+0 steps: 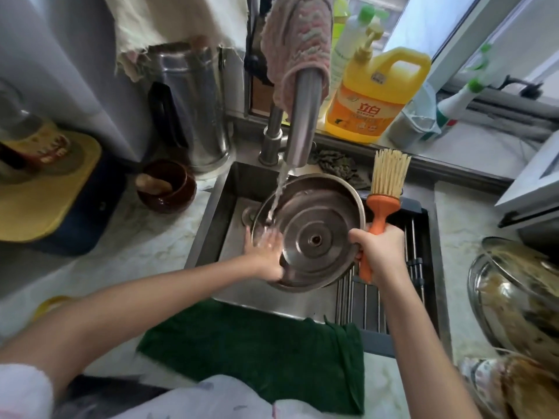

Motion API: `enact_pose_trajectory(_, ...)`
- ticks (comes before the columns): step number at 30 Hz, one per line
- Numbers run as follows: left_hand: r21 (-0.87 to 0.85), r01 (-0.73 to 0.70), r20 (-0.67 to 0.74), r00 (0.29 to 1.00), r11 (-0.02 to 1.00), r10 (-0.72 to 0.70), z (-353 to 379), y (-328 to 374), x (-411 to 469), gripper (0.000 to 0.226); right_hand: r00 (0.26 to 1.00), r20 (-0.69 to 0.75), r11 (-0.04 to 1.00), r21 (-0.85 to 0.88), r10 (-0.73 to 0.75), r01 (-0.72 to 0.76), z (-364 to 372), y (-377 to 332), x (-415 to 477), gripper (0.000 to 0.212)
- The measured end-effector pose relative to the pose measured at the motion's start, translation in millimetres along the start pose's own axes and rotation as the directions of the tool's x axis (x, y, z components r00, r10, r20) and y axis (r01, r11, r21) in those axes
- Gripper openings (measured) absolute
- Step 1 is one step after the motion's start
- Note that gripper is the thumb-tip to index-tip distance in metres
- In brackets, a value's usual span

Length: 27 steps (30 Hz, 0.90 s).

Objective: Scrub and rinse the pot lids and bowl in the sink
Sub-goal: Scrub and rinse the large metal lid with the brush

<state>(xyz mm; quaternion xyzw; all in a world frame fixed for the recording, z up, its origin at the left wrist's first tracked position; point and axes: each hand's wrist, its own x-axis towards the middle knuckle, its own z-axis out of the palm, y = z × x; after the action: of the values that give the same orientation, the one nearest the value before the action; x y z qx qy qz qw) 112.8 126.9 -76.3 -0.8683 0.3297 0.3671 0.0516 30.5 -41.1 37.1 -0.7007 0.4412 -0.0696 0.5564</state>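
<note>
**Ana:** Cloth first, nearest us: a dark green towel [257,355] draped over the front edge of the sink [230,252], probably to catch drips.

**Ben:** And the hands, just beyond it?

**Ana:** They are apart, one on each side of the pot lid [311,231]. The left hand [266,249] lies flat and spread on the lid's left part, inside the sink, with its fingers under the running water [276,198]. I judge it is rubbing the metal while rinsing. The right hand [381,252] is clamped on two things at once: the lid's right rim and the orange handle of a brush [384,204].

**Ben:** Why hold the brush like that?

**Ana:** Its bristles point up and away from the lid, so it isn't scrubbing now. Keeping it in the fist seems to leave it ready while that hand steadies the lid.

**Ben:** How does the lid sit?

**Ana:** Tilted, underside facing us, over the sink basin, with its left part under the stream. The slant would let water run off into the basin. To the lid's right, a roll-up rack [393,276] spans the sink.

**Ben:** Farther back?

**Ana:** The faucet [299,122] rises behind the lid, a pink cloth [296,34] hung over it. A yellow detergent jug [375,98] stands on the sill to the faucet's right. Right of the sink, another steel lid or bowl [514,297] lies on the counter, looking unwashed, so the task appears partway done.
</note>
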Motion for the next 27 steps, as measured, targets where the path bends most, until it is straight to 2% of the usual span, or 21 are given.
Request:
enact_pose_trajectory(1, -0.071, 0.000, 0.140, 0.990, 0.997, 0.010, 3, 7, -5, 0.076, 1.000, -0.007, 1.000, -0.022, -0.009, 0.008, 0, 0, 0, 0.028)
enact_pose_trajectory(2, -0.095, 0.006, 0.196, 0.980, 0.995, 0.013, 6, 8, -5, 0.074, 1.000, 0.008, 0.999, -0.034, -0.008, 0.009, -1, -2, 0, 0.027)
enact_pose_trajectory(3, -0.057, 0.012, 0.178, 0.984, 0.998, -0.002, 8, 3, -3, 0.072, 0.999, 0.044, 0.999, -0.042, -0.004, 0.006, -1, -3, -1, 0.026)
enact_pose_trajectory(4, 0.053, 0.010, 0.109, 0.994, 0.999, -0.015, 9, -5, 5, 0.070, 0.996, 0.090, 0.999, -0.054, -0.002, 0.007, -2, -5, -3, 0.025)
enact_pose_trajectory(5, 0.197, -0.002, -0.038, 0.999, 0.980, 0.009, 7, -15, 14, 0.067, 0.992, 0.130, 0.997, -0.075, -0.007, 0.017, -4, -7, -6, 0.024)
enact_pose_trajectory(6, 0.362, 0.003, -0.209, 0.975, 0.932, 0.078, 4, -25, 24, 0.064, 0.987, 0.159, 0.994, -0.103, -0.017, 0.034, -5, -8, -8, 0.022)
enact_pose_trajectory(7, 0.464, 0.047, -0.309, 0.945, 0.885, 0.111, 0, -34, 30, 0.063, 0.984, 0.172, 0.990, -0.133, -0.033, 0.056, -4, -9, -11, 0.020)
enact_pose_trajectory(8, 0.489, 0.092, -0.385, 0.915, 0.868, 0.120, -5, -39, 30, 0.063, 0.984, 0.169, 0.984, -0.157, -0.057, 0.084, -4, -9, -11, 0.019)
enact_pose_trajectory(11, 0.278, 0.046, -0.439, 0.895, 0.959, 0.084, -3, -29, 27, 0.064, 0.994, 0.065, 0.984, -0.153, -0.086, 0.095, 3, -6, -3, 0.021)
enact_pose_trajectory(13, 0.122, -0.009, -0.233, 0.972, 0.992, 0.037, 5, -13, 20, 0.064, 0.998, -0.023, 0.994, -0.100, -0.056, 0.054, 7, 0, 7, 0.025)
enact_pose_trajectory(15, -0.273, -0.056, -0.007, 0.998, 0.961, 0.056, 7, -9, 7, 0.063, 0.998, -0.063, 0.998, -0.061, -0.002, -0.001, 10, 7, 13, 0.026)
enact_pose_trajectory(16, -0.500, -0.069, -0.035, 0.998, 0.863, 0.060, 10, -10, 0, 0.060, 0.997, -0.065, 0.999, -0.012, 0.043, -0.043, 10, 12, 13, 0.027)
enact_pose_trajectory(17, -0.673, -0.110, -0.153, 0.988, 0.732, 0.008, 13, -11, -7, 0.060, 0.994, -0.053, 0.994, 0.052, 0.096, -0.093, 9, 18, 12, 0.027)
enact_pose_trajectory(19, -0.797, -0.264, -0.448, 0.861, 0.543, -0.240, 13, -11, -29, 0.074, 0.979, -0.019, 0.967, 0.162, 0.205, -0.199, 9, 30, 9, 0.025)
enact_pose_trajectory(20, -0.827, -0.292, -0.491, 0.792, 0.481, -0.363, 12, -12, -36, 0.082, 0.968, -0.007, 0.947, 0.209, 0.250, -0.243, 9, 36, 8, 0.023)
enact_pose_trajectory(21, -0.885, -0.264, -0.431, 0.778, 0.383, -0.458, 11, -13, -40, 0.087, 0.959, 0.003, 0.928, 0.250, 0.284, -0.276, 9, 42, 6, 0.022)
enact_pose_trajectory(22, -0.961, -0.181, -0.263, 0.833, 0.209, -0.487, 7, -16, -44, 0.088, 0.951, 0.016, 0.912, 0.279, 0.309, -0.301, 10, 47, 5, 0.021)
enact_pose_trajectory(23, -0.996, -0.082, -0.063, 0.907, -0.029, -0.417, 3, -18, -45, 0.082, 0.945, 0.031, 0.900, 0.295, 0.326, -0.320, 10, 52, 4, 0.020)
enact_pose_trajectory(24, -0.972, 0.008, 0.073, 0.961, -0.236, -0.267, 1, -23, -46, 0.070, 0.942, 0.050, 0.901, 0.281, 0.331, -0.332, 9, 56, 5, 0.020)
enact_pose_trajectory(25, -0.942, 0.081, 0.136, 0.979, -0.327, -0.149, 0, -28, -49, 0.058, 0.945, 0.077, 0.916, 0.233, 0.319, -0.328, 8, 57, 5, 0.019)
enact_pose_trajectory(27, -0.925, 0.138, 0.182, 0.979, -0.354, -0.094, -1, -33, -56, 0.043, 0.969, 0.119, 0.976, -0.044, 0.217, -0.213, 3, 52, 6, 0.012)
